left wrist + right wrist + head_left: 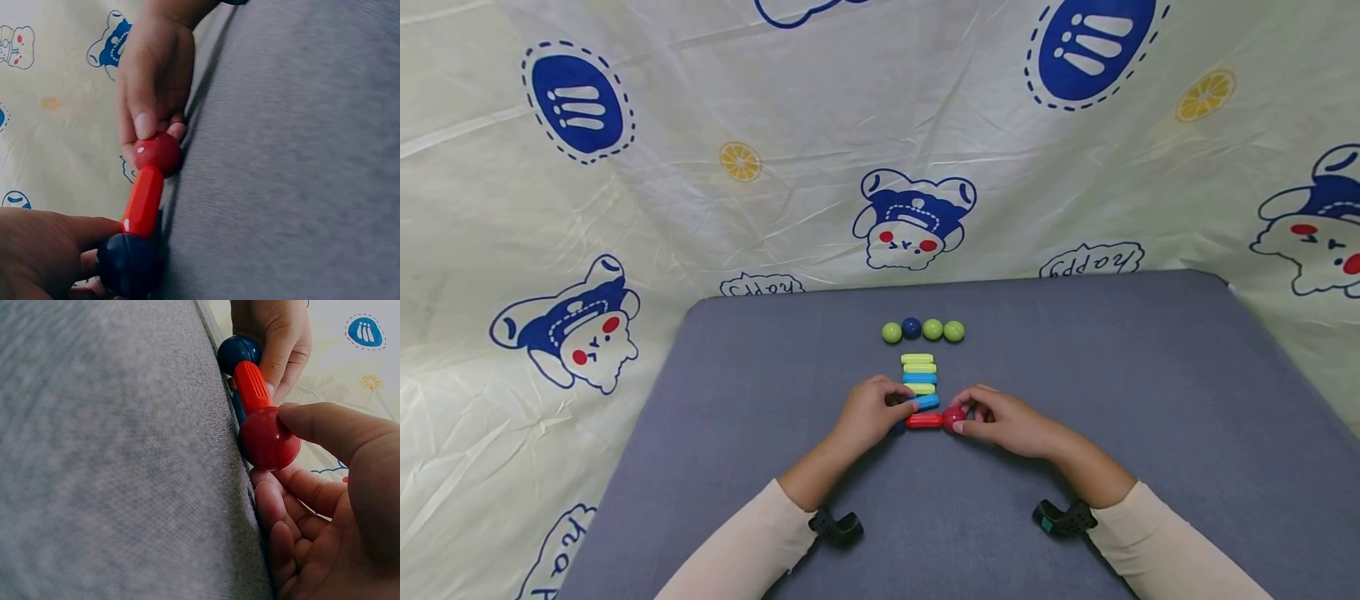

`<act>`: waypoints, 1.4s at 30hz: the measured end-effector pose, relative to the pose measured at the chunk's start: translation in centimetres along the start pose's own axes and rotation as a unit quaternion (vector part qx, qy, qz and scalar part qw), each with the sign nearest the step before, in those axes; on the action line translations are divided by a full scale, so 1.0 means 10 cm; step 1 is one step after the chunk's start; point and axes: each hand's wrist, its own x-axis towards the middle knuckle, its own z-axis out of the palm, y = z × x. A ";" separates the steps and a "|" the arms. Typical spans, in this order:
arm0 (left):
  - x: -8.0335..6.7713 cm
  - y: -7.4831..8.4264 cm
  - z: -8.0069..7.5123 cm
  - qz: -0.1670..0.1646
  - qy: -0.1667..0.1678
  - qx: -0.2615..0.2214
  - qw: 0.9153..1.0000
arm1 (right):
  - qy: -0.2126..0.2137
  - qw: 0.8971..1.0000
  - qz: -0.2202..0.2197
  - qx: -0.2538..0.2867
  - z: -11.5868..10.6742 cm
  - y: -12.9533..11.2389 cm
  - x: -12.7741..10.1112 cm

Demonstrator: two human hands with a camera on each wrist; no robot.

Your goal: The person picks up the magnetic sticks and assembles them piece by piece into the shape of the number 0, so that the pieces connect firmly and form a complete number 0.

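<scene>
The right hand pinches a glossy red plastic ball against one end of a short red plastic rod on the grey felt mat, while the left hand grips a dark blue ball at the other end; the pieces look light, rigid and slippery, best held by the balls.

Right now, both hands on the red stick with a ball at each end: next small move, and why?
Probably lift the joined piece slightly off the grey mat: red ball and dark blue ball already touch the red stick, pinched by right hand and left hand.
</scene>
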 end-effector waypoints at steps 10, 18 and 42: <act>0.02 0.04 -0.04 -0.016 -0.031 -0.001 0.999 | 0.000 1.000 0.001 -0.005 0.00 0.00 0.00; 0.00 0.05 -0.05 -0.020 -0.030 -0.006 0.999 | 0.005 1.000 0.002 -0.009 0.02 0.02 0.02; -0.14 -0.11 -0.37 -0.038 0.018 -0.138 0.989 | 0.003 1.000 0.011 -0.015 0.02 0.05 0.03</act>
